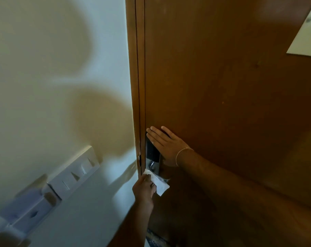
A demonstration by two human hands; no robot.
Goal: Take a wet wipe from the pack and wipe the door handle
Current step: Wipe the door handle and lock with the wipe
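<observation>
A white wet wipe [161, 187] is pinched in my left hand [145, 188] and pressed against the metal door handle [153, 166], which it partly covers. The handle sits below a black lock panel [151, 150] on the brown wooden door [222, 86]. My right hand [166, 144] lies flat with fingers spread on the door, over the upper part of the lock panel. The pack of wipes is not in view.
The door frame [133, 86] meets a cream wall [53, 77] on the left. A white switch panel [74, 171] is mounted low on that wall, with a blurred white and blue object [26, 209] below it. A white sheet [306, 36] hangs at the door's upper right.
</observation>
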